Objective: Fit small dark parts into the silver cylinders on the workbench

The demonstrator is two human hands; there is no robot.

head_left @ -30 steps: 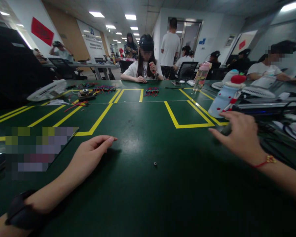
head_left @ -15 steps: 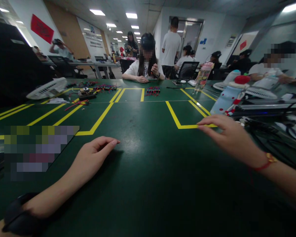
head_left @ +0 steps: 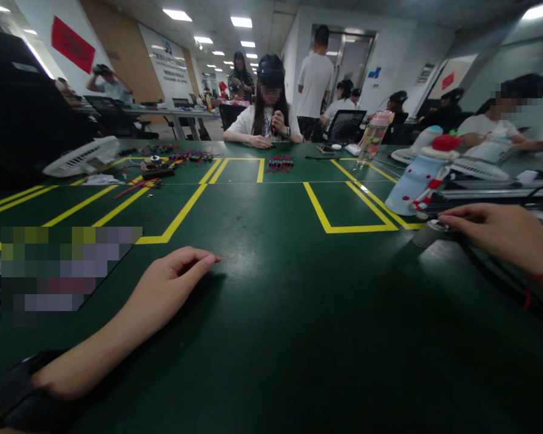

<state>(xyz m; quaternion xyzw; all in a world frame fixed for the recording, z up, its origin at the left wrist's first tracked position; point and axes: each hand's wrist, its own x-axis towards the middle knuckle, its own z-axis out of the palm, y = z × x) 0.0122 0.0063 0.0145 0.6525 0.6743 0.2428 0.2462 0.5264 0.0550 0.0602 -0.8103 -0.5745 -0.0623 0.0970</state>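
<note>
My left hand (head_left: 165,292) rests on the dark green table (head_left: 280,337), fingers loosely curled and pointing right, with nothing in it. A black band sits on that wrist. My right hand (head_left: 502,235) reaches in from the right edge. Its fingertips lie on the rear end of a small grey cylindrical tool (head_left: 428,234) that trails black cables (head_left: 493,271). The thumb is hidden, so the grip does not show. A red cord circles the right wrist.
A pale blue bottle with a red cap (head_left: 419,178) lies just beyond the tool. Yellow tape lines (head_left: 326,220) mark boxes on the table. A white fan (head_left: 79,158), wire bundles (head_left: 278,164) and a pink bottle (head_left: 371,138) lie farther off. Several people sit across the table.
My right hand swung left onto the yellow tape corner, then back right onto the grey tool. My left hand stayed put.
</note>
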